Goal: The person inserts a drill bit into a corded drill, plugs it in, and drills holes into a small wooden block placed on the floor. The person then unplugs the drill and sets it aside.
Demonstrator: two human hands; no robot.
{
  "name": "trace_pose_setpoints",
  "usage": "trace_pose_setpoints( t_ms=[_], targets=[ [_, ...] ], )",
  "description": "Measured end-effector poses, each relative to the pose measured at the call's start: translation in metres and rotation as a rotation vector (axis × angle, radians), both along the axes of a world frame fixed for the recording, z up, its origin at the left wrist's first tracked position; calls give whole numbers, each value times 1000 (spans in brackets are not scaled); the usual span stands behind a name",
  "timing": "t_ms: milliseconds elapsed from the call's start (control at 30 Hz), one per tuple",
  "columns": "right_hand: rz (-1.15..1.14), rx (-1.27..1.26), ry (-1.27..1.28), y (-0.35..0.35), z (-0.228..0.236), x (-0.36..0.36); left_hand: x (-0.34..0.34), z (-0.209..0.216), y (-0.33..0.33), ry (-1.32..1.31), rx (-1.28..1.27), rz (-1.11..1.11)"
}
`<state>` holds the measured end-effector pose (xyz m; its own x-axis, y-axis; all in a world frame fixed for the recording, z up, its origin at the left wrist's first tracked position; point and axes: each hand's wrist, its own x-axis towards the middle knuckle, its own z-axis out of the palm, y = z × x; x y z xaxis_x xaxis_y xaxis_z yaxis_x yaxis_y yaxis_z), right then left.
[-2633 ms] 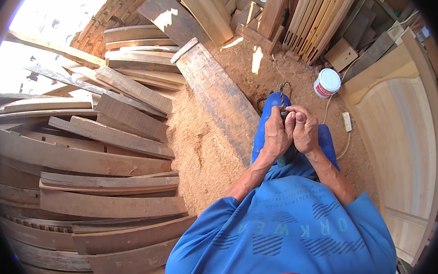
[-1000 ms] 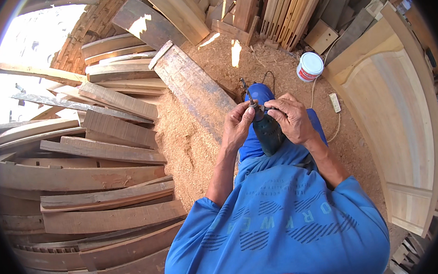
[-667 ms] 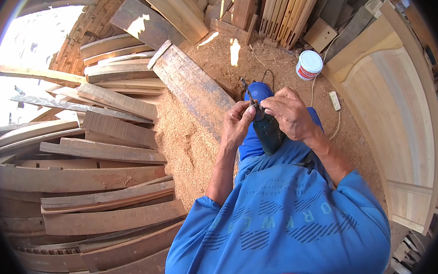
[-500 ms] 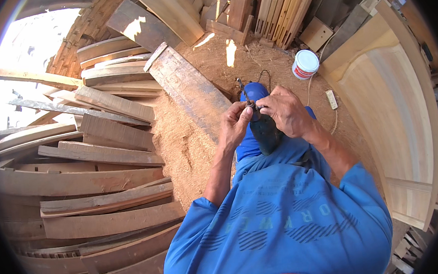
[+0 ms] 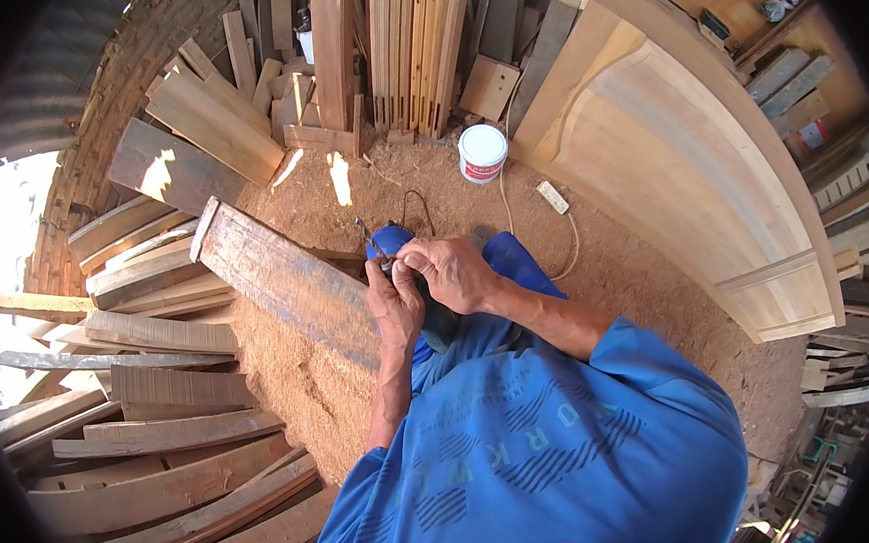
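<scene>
A power drill [image 5: 440, 328] with a dark teal body rests over my blue-clad lap, partly hidden by my hands. Its spiral drill bit [image 5: 369, 238] points up and away to the left. My left hand [image 5: 395, 306] is closed round the drill's chuck, the thumb and fingertips near the base of the bit. Against the chuck from the other side, my right hand [image 5: 455, 275] is closed in a pinch. Whatever sits between its fingertips is hidden.
A worn plank [image 5: 281, 278] slants over sawdust at the left, beside stacked curved timbers [image 5: 178, 389]. Ahead stand a white bucket [image 5: 483, 153] and upright boards [image 5: 421, 48]. A white power strip [image 5: 552, 197] with its cord lies near a large wooden door panel [image 5: 681, 157] on the right.
The view has swung to the right, so the surroundings sit further left and more of the right side shows. My right hand has turned at the chuck; both hands remain on the drill.
</scene>
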<state>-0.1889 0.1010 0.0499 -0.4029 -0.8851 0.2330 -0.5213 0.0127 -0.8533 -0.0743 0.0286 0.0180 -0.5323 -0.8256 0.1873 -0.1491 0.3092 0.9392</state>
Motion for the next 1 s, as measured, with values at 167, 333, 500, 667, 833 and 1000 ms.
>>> trace_pose_setpoints(
  t_ms=[167, 333, 500, 667, 833, 1000],
  targets=[
    [-153, -103, -105, 3, -13, 9, -8, 14, 8, -31, -115, -3],
    [-263, -119, -281, 1, -28, 25, -6, 19, 11, -63, -94, 4],
    [-285, -148, -233, -1, -30, 23, -7, 18, 14, -82, -100, 21],
    [-238, -113, -280, -2, -29, 21, -8, 9, 13, -61, -92, 46],
    [-70, -99, -27, -8, -18, 9, 3, -2, 1, 62, 40, 39],
    [-72, -123, 137, 5, -3, -14, 38, -23, -26, 262, 482, -169]
  ],
)
